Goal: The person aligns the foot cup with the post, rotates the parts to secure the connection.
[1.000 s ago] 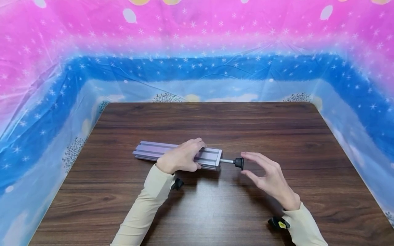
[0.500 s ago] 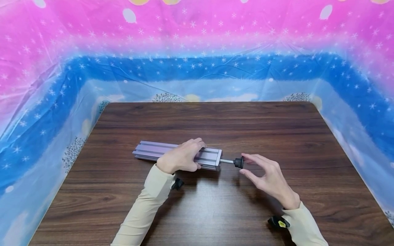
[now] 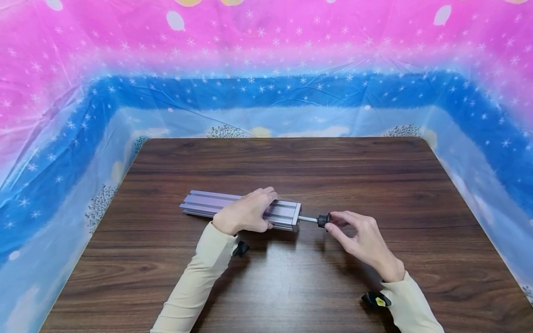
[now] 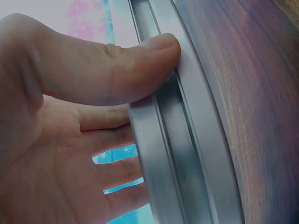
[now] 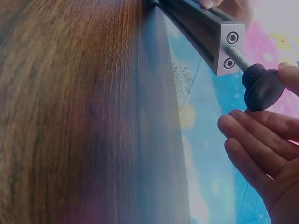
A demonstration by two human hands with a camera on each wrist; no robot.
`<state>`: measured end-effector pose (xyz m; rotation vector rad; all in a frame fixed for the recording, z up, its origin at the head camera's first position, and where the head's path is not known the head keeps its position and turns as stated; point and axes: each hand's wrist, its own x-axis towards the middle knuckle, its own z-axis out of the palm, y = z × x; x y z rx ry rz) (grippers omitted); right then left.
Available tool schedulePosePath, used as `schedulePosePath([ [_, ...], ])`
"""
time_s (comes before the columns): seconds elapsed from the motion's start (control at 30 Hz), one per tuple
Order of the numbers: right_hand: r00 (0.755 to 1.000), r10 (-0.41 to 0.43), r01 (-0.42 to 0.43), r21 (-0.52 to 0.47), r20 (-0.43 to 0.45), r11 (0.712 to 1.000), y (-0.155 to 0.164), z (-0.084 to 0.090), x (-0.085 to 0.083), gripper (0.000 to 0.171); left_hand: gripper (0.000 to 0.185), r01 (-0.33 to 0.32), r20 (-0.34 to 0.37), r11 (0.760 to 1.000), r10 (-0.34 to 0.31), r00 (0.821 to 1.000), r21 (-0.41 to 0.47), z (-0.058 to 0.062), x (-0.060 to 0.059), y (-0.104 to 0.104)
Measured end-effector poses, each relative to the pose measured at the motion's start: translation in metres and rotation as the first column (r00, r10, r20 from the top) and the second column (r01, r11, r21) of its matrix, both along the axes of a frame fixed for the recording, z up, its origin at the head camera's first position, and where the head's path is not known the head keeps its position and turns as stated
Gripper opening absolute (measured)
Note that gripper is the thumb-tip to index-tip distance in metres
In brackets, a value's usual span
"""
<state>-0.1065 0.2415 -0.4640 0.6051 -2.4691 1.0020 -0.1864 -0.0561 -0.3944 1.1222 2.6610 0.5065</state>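
A silver aluminium profile (image 3: 208, 206) lies lengthwise on the dark wooden table (image 3: 291, 166). My left hand (image 3: 266, 209) grips its right half from above; in the left wrist view the thumb (image 4: 140, 60) presses on the profile's edge (image 4: 187, 140) and the fingers curl behind it. A thin metal rod (image 3: 308, 218) sticks out of the profile's right end face (image 5: 226, 44) and carries a black knob (image 3: 322, 220). My right hand (image 3: 329, 221) pinches that knob (image 5: 261, 86), thumb (image 5: 289, 74) on one side and fingers (image 5: 252, 130) on the other.
Pink and blue starred plastic sheeting (image 3: 266, 92) walls the table in on three sides. Bare wood lies behind the profile and to the right. A black strap (image 3: 376, 300) sits at my right wrist, near the front edge.
My right hand has closed in from an open hover just right of the knob and now pinches it. The left hand and the profile have stayed put.
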Motion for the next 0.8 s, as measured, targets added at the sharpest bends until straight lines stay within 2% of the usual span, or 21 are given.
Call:
schedulePosePath([
  [0.17, 0.996, -0.039, 0.04, -0.01, 0.076, 0.999, -0.0019, 0.0007, -0.0007, 0.017, 0.05, -0.001, -0.006, 1.0, 0.001, 1.0, -0.007, 0.0, -0.0003, 0.0],
  [0.3, 0.993, -0.067, 0.068, -0.002, 0.093, 0.998, -0.0038, 0.0013, -0.002, 0.012, 0.05, 0.0, -0.006, 1.0, 0.0, 1.0, -0.003, 0.0002, 0.0001, 0.0002],
  [0.47, 0.987, -0.066, 0.067, -0.001, 0.143, 0.998, -0.0046, 0.0024, -0.0011, 0.015, 0.05, 0.001, 0.002, 1.0, -0.001, 1.0, 0.002, -0.0015, -0.0002, 0.0002],
  [0.53, 0.989, -0.062, 0.061, 0.009, 0.136, 0.998, -0.004, 0.0026, -0.0004, 0.016, 0.05, 0.001, 0.004, 1.0, -0.001, 1.0, 0.001, -0.0019, -0.0002, 0.0001],
  [0.6, 0.994, -0.04, 0.039, 0.012, 0.106, 0.999, -0.0029, 0.0025, 0.0003, 0.025, 0.051, 0.001, 0.004, 1.0, -0.001, 1.0, 0.004, -0.0022, -0.0002, -0.0001],
  [0.7, 0.999, 0.031, -0.031, -0.005, 0.021, 1.0, -0.0013, 0.0011, 0.0004, 0.054, 0.051, 0.002, 0.001, 1.0, -0.002, 1.0, 0.006, -0.0014, 0.0, -0.0007],
  [0.8, 0.992, 0.107, -0.11, -0.038, -0.071, 0.993, -0.0019, 0.0001, -0.0009, 0.073, 0.052, 0.001, 0.001, 1.0, -0.001, 1.0, 0.009, -0.0008, 0.0004, -0.002],
])
